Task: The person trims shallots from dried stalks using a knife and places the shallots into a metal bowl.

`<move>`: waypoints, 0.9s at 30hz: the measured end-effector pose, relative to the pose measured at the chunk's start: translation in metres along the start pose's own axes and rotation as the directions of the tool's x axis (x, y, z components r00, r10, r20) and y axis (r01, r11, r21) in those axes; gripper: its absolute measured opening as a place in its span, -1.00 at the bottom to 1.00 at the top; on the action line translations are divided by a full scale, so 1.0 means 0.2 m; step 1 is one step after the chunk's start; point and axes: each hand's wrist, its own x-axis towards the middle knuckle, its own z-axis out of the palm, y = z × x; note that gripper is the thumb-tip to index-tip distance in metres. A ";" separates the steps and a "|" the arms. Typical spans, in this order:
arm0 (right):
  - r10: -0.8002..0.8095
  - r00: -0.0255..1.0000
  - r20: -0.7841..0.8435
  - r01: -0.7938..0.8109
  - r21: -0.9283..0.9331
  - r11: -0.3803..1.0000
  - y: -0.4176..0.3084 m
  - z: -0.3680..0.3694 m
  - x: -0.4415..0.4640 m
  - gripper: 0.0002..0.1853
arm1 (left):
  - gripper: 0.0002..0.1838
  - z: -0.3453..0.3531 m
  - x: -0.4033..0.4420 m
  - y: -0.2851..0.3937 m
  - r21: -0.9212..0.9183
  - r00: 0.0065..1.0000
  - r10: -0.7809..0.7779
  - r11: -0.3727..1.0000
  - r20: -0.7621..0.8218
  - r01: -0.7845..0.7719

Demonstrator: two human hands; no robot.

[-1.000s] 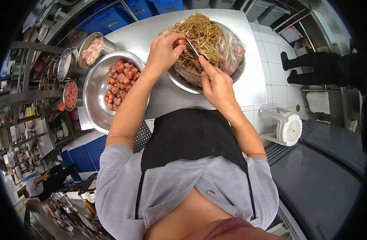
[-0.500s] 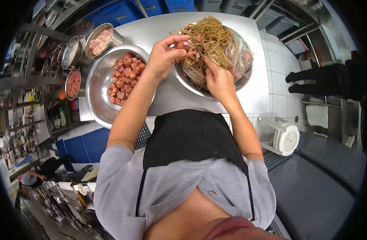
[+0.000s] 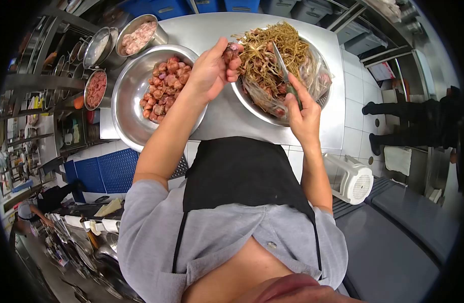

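Between the fingers of my left hand (image 3: 214, 70) is a shallot (image 3: 232, 52), held up beside the heap of dry stalks. My right hand (image 3: 304, 113) grips a small knife (image 3: 281, 61) by its dark handle, the blade pointing up and away over the stalks. Under both hands' reach stands a metal colander (image 3: 255, 112), filled with straw-coloured dried stalks (image 3: 272, 43) and clear plastic bags. To the left, a wide steel bowl (image 3: 126, 96) holds a pile of reddish-brown shallots (image 3: 166, 86).
Steel pots of pale meat (image 3: 138, 38) and minced meat (image 3: 96, 90) stand left of the bowl. All this is around a steel table (image 3: 216, 123). A white stool (image 3: 355, 182) is at the right. Dark-clothed people stand at the far right (image 3: 419, 116) and lower left (image 3: 52, 199).
My right hand has drawn back toward me, and the knife blade now shows clearly. The left hand has turned its palm with the shallot still in its fingers. The view has shifted slightly.
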 end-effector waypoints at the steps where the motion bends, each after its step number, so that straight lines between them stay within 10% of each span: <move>1: 0.048 0.999 -0.001 -0.048 0.057 0.997 -0.01 -0.01 -0.01 -0.50 | -0.44 0.02 0.01 0.00 0.015 1.000 0.012 1.000 0.026 -0.012; 12: 0.110 0.989 -0.098 -0.093 0.164 0.982 0.12 -0.11 -0.07 -0.49 | -0.53 0.29 0.14 -0.12 0.543 0.998 -0.025 0.840 0.056 -0.009; 18: 0.127 0.988 -0.092 -0.111 0.165 0.980 0.12 -0.14 -0.07 -0.50 | -0.59 0.32 0.06 -0.09 0.452 0.977 -0.147 0.890 0.152 0.063; 22: 0.116 0.987 -0.112 -0.097 0.161 0.982 0.18 -0.15 -0.08 -0.50 | -0.64 0.13 -0.02 -0.04 0.275 0.966 0.000 0.959 0.259 -0.074; 27: 0.121 0.984 -0.132 -0.104 0.132 0.986 0.23 -0.25 -0.10 -0.49 | -0.70 -0.28 -0.31 0.15 0.798 0.929 0.366 0.574 -0.052 -0.182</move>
